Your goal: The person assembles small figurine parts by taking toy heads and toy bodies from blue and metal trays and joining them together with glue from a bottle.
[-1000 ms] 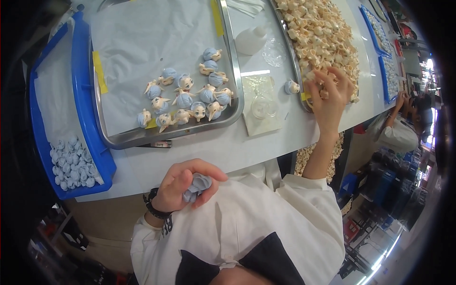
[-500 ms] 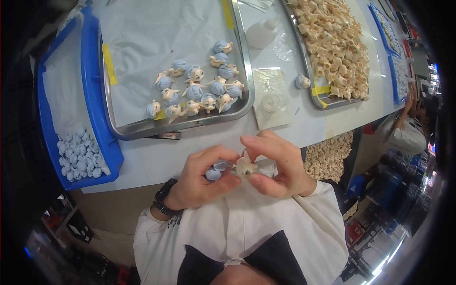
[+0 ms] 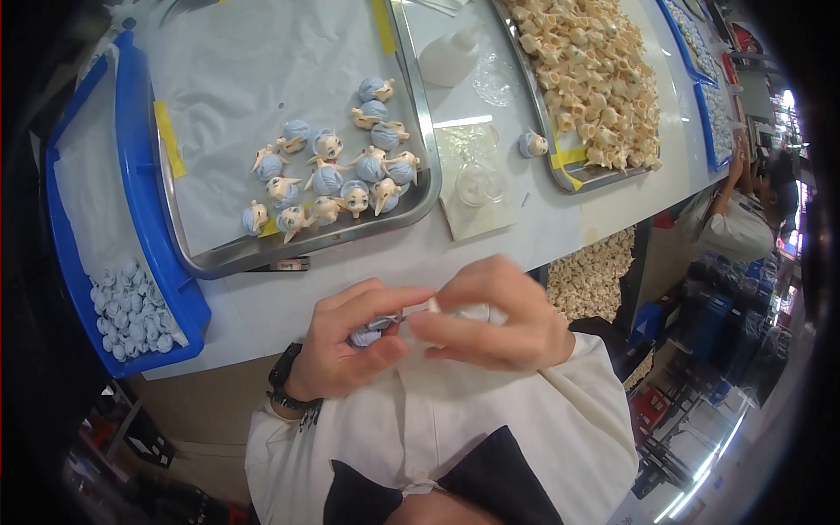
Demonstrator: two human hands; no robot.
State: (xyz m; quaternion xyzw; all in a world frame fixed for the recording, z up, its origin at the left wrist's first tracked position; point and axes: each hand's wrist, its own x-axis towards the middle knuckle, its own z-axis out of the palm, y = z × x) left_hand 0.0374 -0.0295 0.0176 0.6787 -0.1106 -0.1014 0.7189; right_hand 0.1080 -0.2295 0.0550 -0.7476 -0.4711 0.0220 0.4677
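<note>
Held in front of my white shirt, my left hand [image 3: 337, 341] pinches a small blue-grey doll hair piece [image 3: 367, 334] between thumb and fingers. Close against it, my right hand [image 3: 499, 317] has its fingers closed on a cream doll face piece [image 3: 422, 309]. Only a pale edge of that piece shows; the fingers cover the rest. Whether the two pieces touch I cannot tell. Beyond my hands, several doll heads [image 3: 326, 180] with blue hair and pointed ears lie at the near right of a paper-lined metal tray [image 3: 423, 122].
At left, a blue bin [image 3: 149, 192] holds blue hair pieces [image 3: 131, 311]. Cream face pieces [image 3: 595, 87] heap a second tray at right; one doll head [image 3: 532, 144] sits beside it. Between stand a white bottle [image 3: 449, 59] and clear dish [image 3: 480, 186]. Another person [image 3: 739, 223] works far right.
My right hand has turned and moved left toward the left hand, and its fingers now cover most of the face piece. The whole view has shifted slightly.
</note>
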